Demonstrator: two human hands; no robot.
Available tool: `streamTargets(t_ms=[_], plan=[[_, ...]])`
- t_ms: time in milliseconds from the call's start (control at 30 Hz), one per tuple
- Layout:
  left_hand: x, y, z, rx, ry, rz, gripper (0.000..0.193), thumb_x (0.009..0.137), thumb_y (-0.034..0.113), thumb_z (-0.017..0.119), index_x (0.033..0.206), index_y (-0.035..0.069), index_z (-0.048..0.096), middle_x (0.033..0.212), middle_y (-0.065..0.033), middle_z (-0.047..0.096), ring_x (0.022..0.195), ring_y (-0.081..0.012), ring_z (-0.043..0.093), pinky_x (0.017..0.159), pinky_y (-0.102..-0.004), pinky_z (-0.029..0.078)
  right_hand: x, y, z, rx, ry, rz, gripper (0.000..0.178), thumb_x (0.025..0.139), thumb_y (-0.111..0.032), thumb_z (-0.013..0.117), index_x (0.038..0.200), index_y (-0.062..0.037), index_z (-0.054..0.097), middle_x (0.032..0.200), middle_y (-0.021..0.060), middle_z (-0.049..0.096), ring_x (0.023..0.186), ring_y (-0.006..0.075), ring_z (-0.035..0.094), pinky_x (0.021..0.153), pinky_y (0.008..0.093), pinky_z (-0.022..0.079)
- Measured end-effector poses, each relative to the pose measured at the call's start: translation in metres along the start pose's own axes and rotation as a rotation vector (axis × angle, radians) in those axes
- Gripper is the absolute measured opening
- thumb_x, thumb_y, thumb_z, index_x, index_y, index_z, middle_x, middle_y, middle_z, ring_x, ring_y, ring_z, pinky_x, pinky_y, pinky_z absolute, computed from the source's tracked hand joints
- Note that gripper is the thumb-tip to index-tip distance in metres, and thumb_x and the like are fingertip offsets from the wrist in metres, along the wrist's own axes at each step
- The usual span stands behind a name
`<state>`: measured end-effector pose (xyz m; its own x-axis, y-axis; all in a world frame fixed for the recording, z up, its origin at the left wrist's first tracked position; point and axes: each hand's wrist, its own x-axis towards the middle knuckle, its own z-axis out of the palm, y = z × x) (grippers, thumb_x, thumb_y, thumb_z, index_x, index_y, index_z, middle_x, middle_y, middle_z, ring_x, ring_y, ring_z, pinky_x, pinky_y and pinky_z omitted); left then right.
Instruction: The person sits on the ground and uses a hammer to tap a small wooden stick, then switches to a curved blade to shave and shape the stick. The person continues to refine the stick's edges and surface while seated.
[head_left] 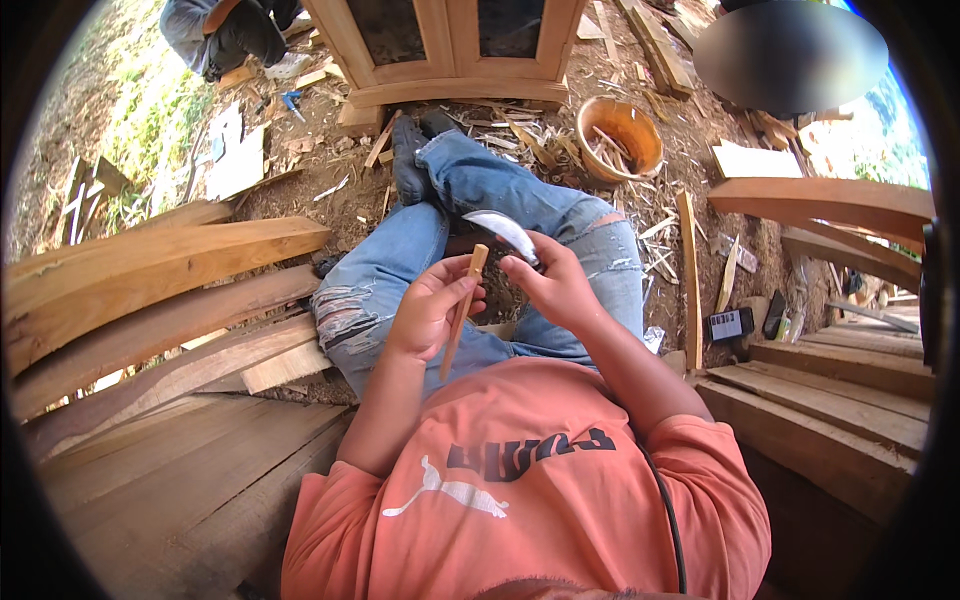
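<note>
My left hand (428,308) is closed around a slim wooden stick (459,322), which slants up with its thicker end near the fingertips. Its lower end points back toward my shirt. Just to the right, my right hand (556,286) grips a knife with a broad, curved, shiny blade (503,228). The blade arcs up and left beyond the stick's top, and looks apart from it. Most of the knife's handle is hidden by my fingers. Both hands are over my lap, above my torn blue jeans (385,275).
An orange bucket (620,175) holding wood pieces stands ahead right. A wooden frame with dark panels (450,60) rises ahead. Thick beams (170,270) lie left, planks (820,410) right. Shavings cover the ground. Another person (225,40) is far left; a blurred shape is far right.
</note>
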<state>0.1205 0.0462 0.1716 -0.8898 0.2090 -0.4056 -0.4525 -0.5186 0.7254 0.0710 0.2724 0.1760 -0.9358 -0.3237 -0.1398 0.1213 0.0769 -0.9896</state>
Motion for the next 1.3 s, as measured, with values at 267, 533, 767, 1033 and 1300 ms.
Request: streamTargets(t_ms=[267,533,767,1033,1300], plan=[[-0.005,-0.012,0.008,0.134,-0.095,-0.182,0.028,0.116,0.025,0.055,0.135,0.005,0.057,0.100,-0.0075,0.067,0.082,-0.0161,0.068,0.069,-0.0313,0.059,0.012,-0.010,-0.008,0.273,-0.044,0.224,0.029,0.107,-0.031,0.074,0.116,-0.0033,0.073,0.081,-0.0010,0.063,0.053,0.0062,0.054,0.045,0.0246,0.040],[-0.001,-0.016,0.022,0.051,0.066,-0.139,0.025,0.119,0.030,0.044,0.123,0.009,0.056,0.084,-0.0025,0.055,0.059,-0.0103,0.047,0.050,-0.0243,0.040,0.008,0.021,-0.010,-0.346,0.107,-0.155,0.035,0.110,-0.033,0.068,0.099,-0.0004,0.065,0.073,0.0099,0.062,0.057,0.0193,0.058,0.055,0.0382,0.047],[0.000,-0.023,0.015,0.228,0.015,-0.123,0.024,0.119,0.033,0.047,0.128,0.012,0.055,0.082,0.0023,0.050,0.058,-0.0039,0.040,0.047,-0.0211,0.034,-0.008,0.025,0.005,-0.487,-0.017,-0.044,0.042,0.103,-0.043,0.072,0.104,-0.0017,0.076,0.085,0.0230,0.074,0.081,0.0446,0.072,0.072,0.0522,0.054],[-0.003,-0.025,0.011,0.737,0.163,0.076,0.041,0.118,0.039,0.050,0.120,0.002,0.066,0.078,-0.0025,0.060,0.066,-0.0122,0.053,0.063,-0.0328,0.045,-0.009,0.026,0.005,-0.602,0.001,-0.178,0.043,0.104,-0.045,0.068,0.101,-0.0028,0.075,0.086,0.0223,0.074,0.083,0.0465,0.071,0.072,0.0554,0.054],[-0.011,-0.005,0.031,1.044,0.128,0.279,0.044,0.116,0.035,0.050,0.114,-0.003,0.072,0.089,-0.0217,0.072,0.083,-0.0402,0.069,0.078,-0.0487,0.053,-0.012,0.017,0.004,-0.583,-0.034,-0.232,0.043,0.105,-0.046,0.068,0.095,-0.0048,0.071,0.082,0.0214,0.071,0.082,0.0472,0.069,0.070,0.0560,0.052]])
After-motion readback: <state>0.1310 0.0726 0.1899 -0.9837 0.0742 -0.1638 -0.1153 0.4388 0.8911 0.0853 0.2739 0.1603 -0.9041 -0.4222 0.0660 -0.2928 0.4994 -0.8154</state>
